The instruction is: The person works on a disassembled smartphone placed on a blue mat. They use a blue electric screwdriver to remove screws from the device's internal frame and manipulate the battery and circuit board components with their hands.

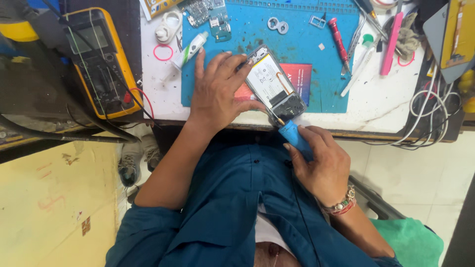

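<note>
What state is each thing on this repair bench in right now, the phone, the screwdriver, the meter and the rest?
Phone: back cover off, battery exposed, lying on the blue mat.
Left hand: flat on the phone, steadying it.
Right hand: closed around the blue screwdriver.
Blue screwdriver: tip at the phone's lower end.
Multimeter: screen blank.
Red screwdriver: lying unused.
Circuit board: loose on the mat.

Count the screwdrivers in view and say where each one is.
2. A blue-handled screwdriver is in the right hand, tip at the opened phone. A red-handled screwdriver lies on the blue mat. The clutter at top right may hide more.
</note>
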